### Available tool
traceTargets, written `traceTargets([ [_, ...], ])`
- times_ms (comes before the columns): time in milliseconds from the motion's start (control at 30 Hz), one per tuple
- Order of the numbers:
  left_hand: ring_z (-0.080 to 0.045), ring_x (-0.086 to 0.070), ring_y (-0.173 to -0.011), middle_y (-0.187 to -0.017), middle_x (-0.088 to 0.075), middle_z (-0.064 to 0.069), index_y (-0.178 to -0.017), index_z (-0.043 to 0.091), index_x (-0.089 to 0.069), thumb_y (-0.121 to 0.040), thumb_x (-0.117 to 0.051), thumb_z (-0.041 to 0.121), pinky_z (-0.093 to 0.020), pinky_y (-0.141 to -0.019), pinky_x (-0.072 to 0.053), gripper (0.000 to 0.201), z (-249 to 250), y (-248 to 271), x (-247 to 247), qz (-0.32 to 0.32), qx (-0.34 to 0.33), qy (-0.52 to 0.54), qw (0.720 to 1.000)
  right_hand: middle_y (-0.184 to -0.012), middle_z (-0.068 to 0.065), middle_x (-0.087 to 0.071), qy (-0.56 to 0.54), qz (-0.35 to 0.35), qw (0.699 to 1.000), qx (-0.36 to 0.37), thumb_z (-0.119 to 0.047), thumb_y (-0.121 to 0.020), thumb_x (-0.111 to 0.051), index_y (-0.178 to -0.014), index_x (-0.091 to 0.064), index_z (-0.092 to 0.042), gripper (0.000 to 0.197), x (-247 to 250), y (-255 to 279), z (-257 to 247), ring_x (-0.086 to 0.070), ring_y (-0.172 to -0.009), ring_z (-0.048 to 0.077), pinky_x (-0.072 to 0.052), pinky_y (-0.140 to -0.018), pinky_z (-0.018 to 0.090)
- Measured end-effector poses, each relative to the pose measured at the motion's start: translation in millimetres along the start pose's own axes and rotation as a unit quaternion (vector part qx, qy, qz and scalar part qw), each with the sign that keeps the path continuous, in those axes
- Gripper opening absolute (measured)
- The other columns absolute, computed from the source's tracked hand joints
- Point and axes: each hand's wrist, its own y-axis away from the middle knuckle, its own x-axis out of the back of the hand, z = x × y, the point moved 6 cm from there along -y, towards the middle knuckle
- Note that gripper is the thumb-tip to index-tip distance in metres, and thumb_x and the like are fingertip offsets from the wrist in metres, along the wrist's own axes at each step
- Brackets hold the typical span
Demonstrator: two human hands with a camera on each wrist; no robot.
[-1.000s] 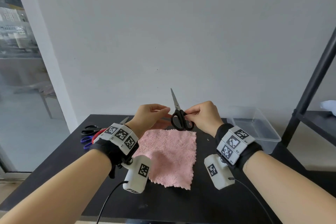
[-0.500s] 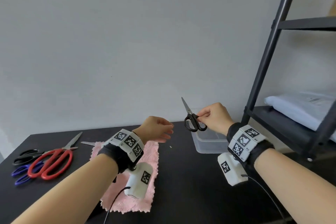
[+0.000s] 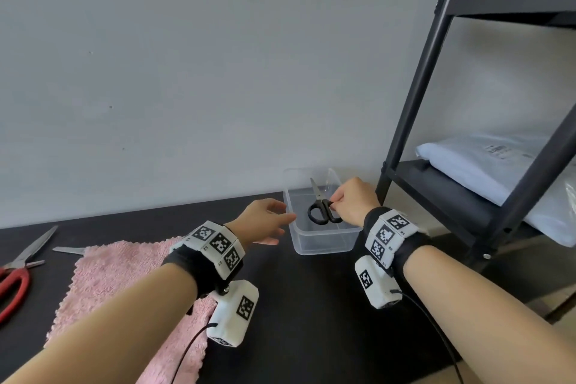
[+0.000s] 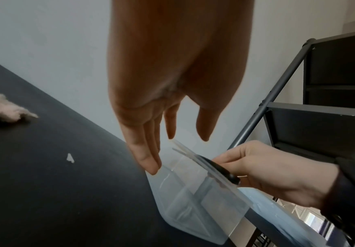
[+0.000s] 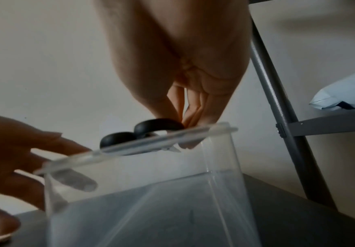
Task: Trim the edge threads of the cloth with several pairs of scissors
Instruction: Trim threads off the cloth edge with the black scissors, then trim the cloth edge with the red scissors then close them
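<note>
My right hand (image 3: pixel 349 201) pinches the black-handled scissors (image 3: pixel 321 207) by one handle ring and holds them over the clear plastic box (image 3: pixel 324 238), blades shut and pointing up and away. In the right wrist view the black handles (image 5: pixel 142 132) sit just above the box rim (image 5: pixel 130 147). My left hand (image 3: pixel 265 223) hovers with straight fingers beside the box's left wall, holding nothing; its fingertips (image 4: pixel 151 167) are near the rim. The pink cloth (image 3: pixel 124 287) lies flat on the black table under my left forearm.
Red-handled scissors (image 3: pixel 15 277) lie at the table's left edge, and a further steel blade (image 3: pixel 67 250) pokes out by the cloth's far corner. A black metal shelf rack (image 3: pixel 436 78) stands right of the box, with a white package (image 3: pixel 498 171) on its shelf.
My right hand has carried the black scissors to the right, from above the cloth to over the clear box. My left hand let go of them and followed toward the box.
</note>
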Motion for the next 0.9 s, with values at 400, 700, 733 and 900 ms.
traceTargets([
  [400,-0.02,-0.068,-0.096,-0.126,-0.059,-0.011,-0.137,0.016,-0.046,-0.086,-0.068,0.015,-0.024,-0.07,-0.057,0.056,3.4,-16.2,-5.8,0.014,-0.034,0.023,0.999,-0.099,0.011,-0.071,0.064,-0.05,0.997,-0.004,0.0,-0.086,-0.061,-0.097,-0.074,-0.003,0.017,-29.7,-20.9,0.8,-0.066,-0.091,0.027,-0.055,-0.082,0.033],
  [700,-0.02,-0.066,-0.094,-0.119,-0.062,-0.01,-0.127,0.014,-0.056,-0.093,-0.057,0.011,-0.026,-0.075,-0.057,0.035,5.3,-11.1,0.9,0.008,-0.037,0.008,0.999,-0.109,0.014,-0.068,0.096,-0.108,0.989,-0.021,-0.002,-0.089,-0.055,-0.11,-0.067,-0.001,0.024,-33.0,-20.7,-1.2,-0.065,-0.097,0.029,-0.055,-0.087,0.036],
  [733,-0.019,-0.065,-0.092,-0.116,-0.063,-0.01,-0.126,0.013,-0.057,-0.093,-0.056,0.011,-0.026,-0.075,-0.057,0.033,6.1,-9.0,3.8,0.013,-0.041,0.006,0.999,-0.108,0.014,-0.068,0.096,-0.11,0.989,-0.023,-0.002,-0.088,-0.056,-0.109,-0.067,-0.001,0.024,-31.7,-19.4,-2.2,-0.065,-0.097,0.029,-0.055,-0.086,0.036],
  [900,-0.016,-0.062,-0.086,-0.103,-0.063,-0.009,-0.117,0.009,-0.061,-0.091,-0.057,0.009,-0.026,-0.076,-0.056,0.027,8.9,4.3,25.1,0.045,-0.049,-0.006,0.998,-0.076,0.01,-0.058,0.11,-0.108,0.988,-0.009,0.003,-0.085,-0.05,-0.073,-0.058,-0.002,0.015,-19.1,-9.6,-18.2,-0.056,-0.073,0.025,-0.044,-0.062,0.026],
])
